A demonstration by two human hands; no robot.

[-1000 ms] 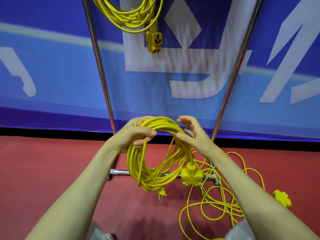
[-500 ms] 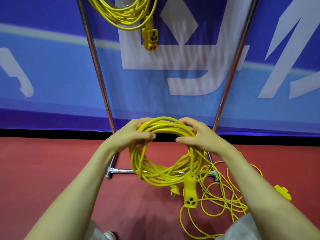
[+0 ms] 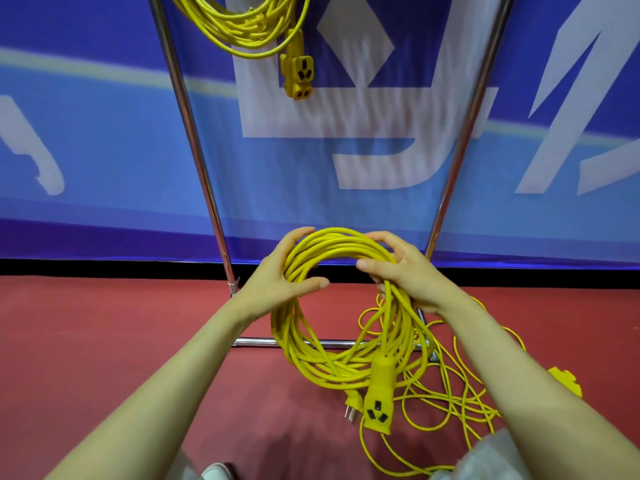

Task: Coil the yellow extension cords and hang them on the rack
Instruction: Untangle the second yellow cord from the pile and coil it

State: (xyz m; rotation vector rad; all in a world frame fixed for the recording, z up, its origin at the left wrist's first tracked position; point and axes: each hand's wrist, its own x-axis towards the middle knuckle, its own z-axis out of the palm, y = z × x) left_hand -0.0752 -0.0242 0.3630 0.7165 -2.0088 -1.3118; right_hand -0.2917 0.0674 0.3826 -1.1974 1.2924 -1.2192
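We are holding the coiled cord (image 3: 332, 242) at its top, fingers (image 3: 311, 284) of left hand (image 3: 273, 285) and right hand (image 3: 412, 275) curled round the strands — its socket (image 3: 379, 410) dangling below them — likely readying a lift to the rack (image 3: 194, 150) above.

I seem to be in a sports hall or event venue. Red matte flooring (image 3: 104, 341) runs under me to a black skirting strip (image 3: 104, 268), and a big blue printed banner (image 3: 104, 133) with white lettering backs the chrome rack (image 3: 211, 202).

A blue banner (image 3: 104, 140) with large white shapes fills the back; below it runs a black strip (image 3: 104, 267), then red floor (image 3: 104, 341).
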